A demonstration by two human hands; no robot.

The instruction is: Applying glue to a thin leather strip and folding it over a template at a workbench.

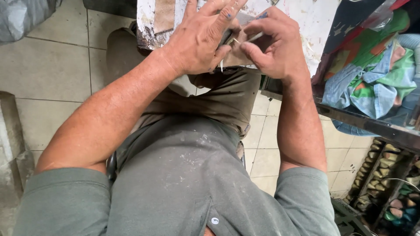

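Nearest the lens is a grey-green shirt [175,183], dusted with pale specks, with one white button low on the front. Beyond it both bare forearms reach forward over khaki trousers [210,98] to a worn, paint-blotched white worktop [306,26] resting at the knees.

At its near edge the left hand [199,39] lies flat with its fingers spread, pressing down on a small tan piece [232,54] that sits under and just beside its thumb. Directly right of it, touching that piece, the right hand [273,43] is drawn together, thumb and forefinger pinching a thin pale sliver-like tool [251,38] whose long axis runs left and slightly down toward the left thumb. What exactly the tool is cannot be told.

Rightward, crumpled blue, green and orange cloth [372,74] lies behind a dark frame. Below it a rack [378,172] holds rows of small beige pieces. Pale floor tiles [48,65] fill the left.
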